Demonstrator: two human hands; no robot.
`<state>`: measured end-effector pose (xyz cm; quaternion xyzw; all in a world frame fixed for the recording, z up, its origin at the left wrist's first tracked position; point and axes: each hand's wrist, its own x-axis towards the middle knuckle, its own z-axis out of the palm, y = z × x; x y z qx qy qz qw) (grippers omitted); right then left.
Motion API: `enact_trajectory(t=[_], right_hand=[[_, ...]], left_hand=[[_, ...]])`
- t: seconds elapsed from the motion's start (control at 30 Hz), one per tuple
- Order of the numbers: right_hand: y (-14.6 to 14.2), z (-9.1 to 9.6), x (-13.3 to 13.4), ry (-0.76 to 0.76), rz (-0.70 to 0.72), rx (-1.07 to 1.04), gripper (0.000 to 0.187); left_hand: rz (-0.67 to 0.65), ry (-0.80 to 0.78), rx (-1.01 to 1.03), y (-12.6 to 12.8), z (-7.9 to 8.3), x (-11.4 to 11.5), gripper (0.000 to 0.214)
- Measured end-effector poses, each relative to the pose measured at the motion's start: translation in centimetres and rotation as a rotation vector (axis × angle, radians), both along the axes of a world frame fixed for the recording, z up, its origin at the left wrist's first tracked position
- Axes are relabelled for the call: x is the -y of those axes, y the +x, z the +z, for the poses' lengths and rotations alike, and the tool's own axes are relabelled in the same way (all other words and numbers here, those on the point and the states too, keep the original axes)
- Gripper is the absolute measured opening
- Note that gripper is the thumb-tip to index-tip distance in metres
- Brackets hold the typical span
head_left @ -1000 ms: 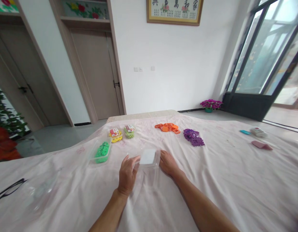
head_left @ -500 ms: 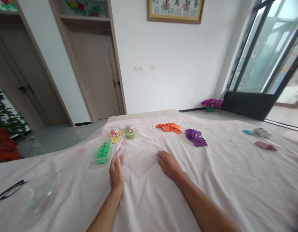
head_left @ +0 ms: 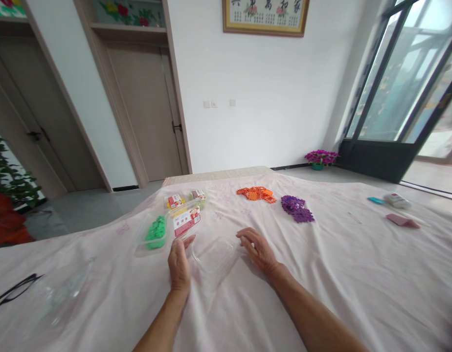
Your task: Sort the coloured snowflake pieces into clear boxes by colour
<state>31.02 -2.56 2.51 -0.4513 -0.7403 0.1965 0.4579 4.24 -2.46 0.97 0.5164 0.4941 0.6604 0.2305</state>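
Note:
A clear plastic box (head_left: 211, 256) stands on the cloth between my hands, with nothing visible inside. My left hand (head_left: 179, 266) is at its left side, fingers stretched out and apart. My right hand (head_left: 258, 252) curves loosely by the box's right edge, fingers spaced and holding nothing. Just beyond my left fingertips is a clear lid with a red and white label (head_left: 187, 221); whether the fingers touch it I cannot tell. To its left, green plastic pieces (head_left: 156, 232) fill part of an uncovered clear box (head_left: 143, 249).
Two labelled boxes, one with yellow pieces (head_left: 173, 201) and one with light green (head_left: 197, 195), stand farther back. Orange pieces (head_left: 256, 193) and purple pieces (head_left: 297, 209) lie in piles. Glasses (head_left: 15, 291) and clear plastic (head_left: 62, 296) lie left; a pink item (head_left: 402, 221) lies right.
The labelled lid has gone from upright in my left hand to leaning back with its label in view. Both hands have loosened; my right fingers have lifted off the box edge.

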Motion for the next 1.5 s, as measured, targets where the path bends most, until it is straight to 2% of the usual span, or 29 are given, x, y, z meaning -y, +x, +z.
enact_trajectory(t=[0.1, 0.2, 0.27, 0.33, 0.43, 0.57, 0.67, 0.77, 0.83, 0.93, 1.03, 1.13, 1.2, 1.27, 1.33, 1.4, 1.5], right_hand=[[0.0, 0.1, 0.2, 0.058, -0.038, 0.036, 0.036], [0.0, 0.4, 0.6, 0.125, -0.066, 0.058, 0.039], [-0.1, 0.5, 0.9, 0.15, -0.074, 0.04, 0.044], [-0.4, 0.6, 1.0, 0.137, -0.08, -0.044, 0.048], [-0.8, 0.6, 0.8, -0.01, -0.088, -0.319, 0.047], [-0.8, 0.7, 0.0, -0.317, 0.058, -0.604, 0.064], [-0.9, 1.1, -0.2, -0.474, 0.171, -0.661, 0.063], [-1.4, 1.9, 0.0, -0.616, 0.181, -0.667, 0.069], [-1.5, 2.6, 0.1, -0.644, 0.185, -0.687, 0.064], [-0.4, 3.8, -0.5, -0.545, 0.117, -0.75, 0.052], [3.1, 5.3, -2.4, -0.373, -0.1, -0.78, 0.045], [8.8, 7.0, -4.9, -0.201, -0.373, -0.71, 0.042], [13.3, 8.1, -6.4, -0.137, -0.558, -0.587, 0.046], [17.9, 9.1, -7.5, -0.095, -0.726, -0.343, 0.045], [22.2, 9.8, -8.2, -0.092, -0.916, -0.04, 0.039], [25.7, 9.9, -8.8, -0.177, -1.058, 0.221, 0.037], [29.6, 9.2, -9.9, -0.32, -1.073, 0.503, 0.037]], left_hand=[[0.102, 0.135, -0.144, -0.3, -0.2, 0.4, 0.052], [0.199, 0.284, -0.391, -0.2, -0.5, 0.7, 0.04], [0.135, 0.397, -0.599, 0.2, -0.2, 1.0, 0.036], [0.002, 0.479, -0.772, 0.8, 0.5, 1.5, 0.038], [-0.148, 0.541, -0.92, 1.6, 1.5, 2.1, 0.039], [-0.233, 0.575, -1.048, 1.9, 2.0, 2.4, 0.04], [-0.243, 0.587, -1.119, 1.9, 1.8, 2.2, 0.042], [-0.225, 0.573, -1.147, 1.9, 1.5, 1.9, 0.044], [-0.173, 0.524, -1.127, 1.9, 1.2, 1.7, 0.048], [-0.042, 0.4, -1.038, 1.6, 0.5, 1.1, 0.058], [0.038, 0.288, -0.923, 1.0, -0.4, 0.2, 0.057], [0.05, 0.236, -0.82, 0.5, -1.0, -0.6, 0.054], [0.047, 0.23, -0.79, 0.4, -1.3, -0.9, 0.051], [0.043, 0.231, -0.792, 0.5, -1.4, -1.0, 0.047], [0.04, 0.233, -0.796, 0.6, -1.5, -1.0, 0.044], [0.041, 0.237, -0.791, 0.7, -1.6, -1.1, 0.043], [0.043, 0.256, -0.785, 0.8, -1.7, -1.2, 0.04]])
